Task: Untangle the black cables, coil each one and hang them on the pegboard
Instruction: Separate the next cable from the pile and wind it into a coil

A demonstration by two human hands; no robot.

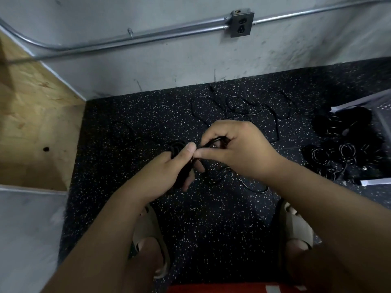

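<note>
My left hand [167,172] grips a small coil of black cable [176,148] that loops over its fingers. Right beside it, my right hand [234,149] pinches the same cable's free strand between thumb and fingers, thumb tips nearly touching. The strand trails down to the floor below my right wrist [251,185]. A loose tangle of black cables [243,108] lies on the speckled floor beyond my hands. Several coiled black cables [342,144] are piled at the right on a grey pegboard panel [380,115] lying flat.
The floor is dark speckled rubber [137,115]. A grey wall [169,66] with metal conduit and an outlet box [242,23] stands ahead. A plywood panel [31,123] is at the left. My two sandalled feet [150,235] stand below my arms.
</note>
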